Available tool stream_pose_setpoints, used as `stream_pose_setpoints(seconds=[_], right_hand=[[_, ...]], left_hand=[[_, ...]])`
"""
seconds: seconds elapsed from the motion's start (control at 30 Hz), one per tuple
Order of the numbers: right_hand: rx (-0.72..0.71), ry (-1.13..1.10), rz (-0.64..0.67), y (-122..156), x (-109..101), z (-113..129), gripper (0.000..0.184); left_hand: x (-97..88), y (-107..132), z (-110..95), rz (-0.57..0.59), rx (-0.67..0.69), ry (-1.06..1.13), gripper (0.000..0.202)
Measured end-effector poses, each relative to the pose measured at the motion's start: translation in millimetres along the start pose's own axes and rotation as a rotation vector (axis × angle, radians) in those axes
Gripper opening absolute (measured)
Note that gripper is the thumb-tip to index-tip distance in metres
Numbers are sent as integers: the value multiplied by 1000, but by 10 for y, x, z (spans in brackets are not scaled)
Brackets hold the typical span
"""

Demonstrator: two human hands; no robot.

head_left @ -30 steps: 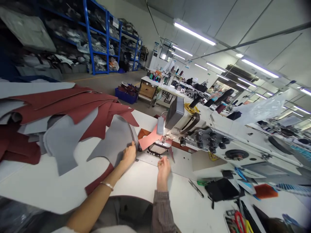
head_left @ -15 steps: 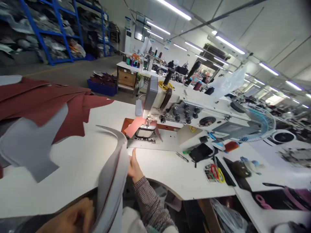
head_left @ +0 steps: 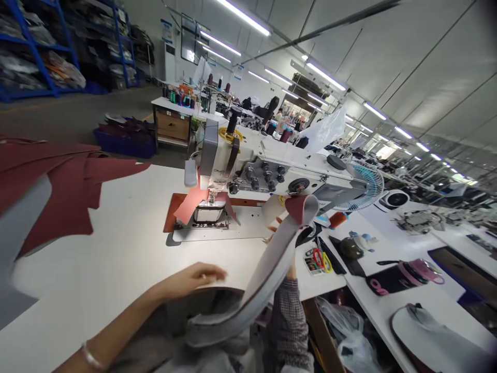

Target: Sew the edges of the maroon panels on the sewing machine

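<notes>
My right hand [head_left: 274, 228] is partly hidden behind a long curved piece of fabric [head_left: 267, 269], grey on the face toward me with a reddish-brown patch at its upper end. Its fingertips show past the piece's left edge as it grips the piece up over the table's right part. The piece's lower end hangs toward my lap. My left hand [head_left: 194, 277] is over the table's front edge, fingers stretched out and holding nothing. Beyond both hands stands a sewing machine [head_left: 264, 168], with reddish-brown material [head_left: 190, 203] under its needle area.
Reddish-brown cut pieces [head_left: 73, 181] lie on the left of the white table [head_left: 128, 248]. To the right are scissors [head_left: 323, 260] in a small tray, a dark bottle [head_left: 404, 277] with a pink top, and a grey piece [head_left: 435, 336]. A blue bin [head_left: 124, 142] stands on the floor.
My right hand has swung the curved fabric piece from left of the machine to the right. My left hand has moved from the lower left up to the table's front edge. The view has turned right.
</notes>
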State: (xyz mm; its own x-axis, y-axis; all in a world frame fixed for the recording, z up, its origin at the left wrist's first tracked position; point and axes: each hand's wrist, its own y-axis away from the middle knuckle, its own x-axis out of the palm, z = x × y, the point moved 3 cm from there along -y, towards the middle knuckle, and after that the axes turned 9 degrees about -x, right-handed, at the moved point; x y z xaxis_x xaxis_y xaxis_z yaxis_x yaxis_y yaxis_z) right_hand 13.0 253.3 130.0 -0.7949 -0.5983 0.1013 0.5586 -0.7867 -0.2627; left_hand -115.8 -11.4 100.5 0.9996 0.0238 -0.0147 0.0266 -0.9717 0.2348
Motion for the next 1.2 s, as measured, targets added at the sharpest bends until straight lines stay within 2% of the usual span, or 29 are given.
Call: stream_pose_setpoints(seconds=[0.03, 0.07, 0.1, 0.17, 0.23, 0.33, 0.43, 0.53, 0.63, 0.7, 0.77, 0.83, 0.9, 1.07, 1.2], right_hand=[[-28, 38, -11, -84, -28, 91, 41], [-52, 72, -17, -134, 9, 144, 39], [-81, 118, -16, -154, 99, 166, 37], [-125, 180, 6, -113, 371, 135, 33], [-110, 128, 48, 4, 653, 44, 34], [68, -100, 171, 227, 914, -127, 43], [250, -250, 284, 336, 921, -252, 50], [301, -258, 331, 181, 795, -298, 49], [311, -248, 240, -128, 713, -293, 49], [251, -212, 142, -301, 737, -251, 47], [128, -131, 78, -403, 829, -173, 42], [19, -38, 77, -444, 973, -89, 37], [-18, 36, 86, -461, 1121, -44, 32], [158, 150, -26, -500, 1352, -192, 25], [229, 154, -82, -502, 1474, -343, 25]], left_hand=[[-157, -55, -64, -214, 12, -9, 53], [-282, -109, -139, -374, 36, -12, 57], [-371, -171, -222, -476, 64, -19, 62], [-470, -317, -389, -598, 117, -70, 70], [-523, -456, -518, -737, 132, -187, 71], [-568, -619, -588, -905, 126, -367, 54], [-572, -747, -536, -906, 63, -479, 29], [-534, -840, -469, -842, 20, -510, 26], [-493, -876, -452, -764, 51, -517, 22], [-515, -836, -457, -800, 48, -470, 25], [-577, -750, -465, -893, 29, -356, 28], [-651, -660, -478, -973, 26, -269, 28], [-737, -608, -492, -1011, 47, -241, 28], [-1000, -667, -404, -1002, 127, 16, 30], [-1079, -696, -300, -1013, 137, 154, 39]])
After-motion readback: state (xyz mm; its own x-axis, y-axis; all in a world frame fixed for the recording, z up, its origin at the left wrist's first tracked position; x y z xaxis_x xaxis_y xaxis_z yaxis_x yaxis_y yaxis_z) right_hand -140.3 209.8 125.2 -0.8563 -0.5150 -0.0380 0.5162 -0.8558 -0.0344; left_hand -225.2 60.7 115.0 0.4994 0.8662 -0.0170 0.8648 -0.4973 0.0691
